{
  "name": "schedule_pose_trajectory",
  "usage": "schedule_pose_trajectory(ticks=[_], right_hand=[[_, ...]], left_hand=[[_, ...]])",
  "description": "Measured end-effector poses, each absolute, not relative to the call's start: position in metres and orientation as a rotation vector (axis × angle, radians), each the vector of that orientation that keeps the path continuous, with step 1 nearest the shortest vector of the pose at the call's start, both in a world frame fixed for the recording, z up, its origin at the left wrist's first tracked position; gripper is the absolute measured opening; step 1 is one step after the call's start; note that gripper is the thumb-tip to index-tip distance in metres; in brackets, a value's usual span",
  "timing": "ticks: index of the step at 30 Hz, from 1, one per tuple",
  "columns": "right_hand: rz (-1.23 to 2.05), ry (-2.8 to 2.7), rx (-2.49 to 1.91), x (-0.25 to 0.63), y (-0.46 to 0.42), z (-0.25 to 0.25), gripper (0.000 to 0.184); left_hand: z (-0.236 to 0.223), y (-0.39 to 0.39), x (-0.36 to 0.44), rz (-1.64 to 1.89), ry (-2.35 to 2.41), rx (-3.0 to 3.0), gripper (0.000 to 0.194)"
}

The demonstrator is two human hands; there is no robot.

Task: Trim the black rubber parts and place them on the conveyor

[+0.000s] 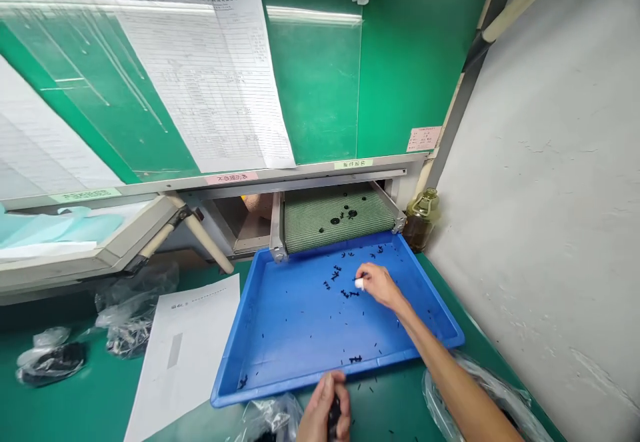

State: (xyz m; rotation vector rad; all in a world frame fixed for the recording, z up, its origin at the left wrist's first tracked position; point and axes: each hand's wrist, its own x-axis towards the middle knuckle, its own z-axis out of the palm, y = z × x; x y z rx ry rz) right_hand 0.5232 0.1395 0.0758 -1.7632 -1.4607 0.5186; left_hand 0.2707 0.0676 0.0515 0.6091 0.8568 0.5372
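Right hand: The right hand [381,285] is over the tray [280,394], right of the middle and nearer the far edge; thumb and fingers are drawn together, with a white cover [359,283] on one tip. A dark speck shows at the fingertips, too small to tell whether it is gripped.
Left hand: The left hand [316,410] is at the tray's near edge, right of that edge's middle, fingers curled around a dark piece [334,417].
Black parts: The black parts [337,273] lie in the tray in small clusters, mostly left of the right hand; others lie by the far edge, by the near edge and in the near left corner. Thin bits are scattered between.
Belt: The belt [305,219] ends above the tray's far edge and bears dark rings and smaller pieces.
Table: On the table [110,402], a sheet [195,342] lies beside the tray's left edge, with two filled bags farther left. A clear bag [281,412] lies beside the left hand; another clear bag lies under the right forearm.
Far right corner: A bottle [423,221] stands behind the tray, by the wall.
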Motion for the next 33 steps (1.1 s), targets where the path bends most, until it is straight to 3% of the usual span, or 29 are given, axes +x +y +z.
schedule_pose_trajectory(ticks=[5, 13, 21, 27, 33], right_hand=[[0.627, -1.516, -1.485, 0.444, 0.039, 0.083, 0.024], [0.700, -1.388, -1.461, 0.406, -0.039, 0.086, 0.043], [0.737, -1.159, -1.611, 0.375, -0.050, 0.080, 0.025], [0.727, -1.144, -1.664, 0.371, -0.052, 0.070, 0.041], [0.630, -1.242, -1.707, 0.366, -0.057, 0.071, 0.036]], left_hand=[[0.086, 0.065, 0.280, 0.617, 0.853, 0.622, 0.044], [0.078, 0.034, 0.267, 0.499, 0.846, 0.915, 0.033], [0.077, 0.022, 0.254, 0.544, 0.850, 1.269, 0.030], [0.083, 0.020, 0.246, 0.517, 0.851, 1.428, 0.029], [0.081, 0.020, 0.245, 0.455, 0.882, 1.482, 0.033]])
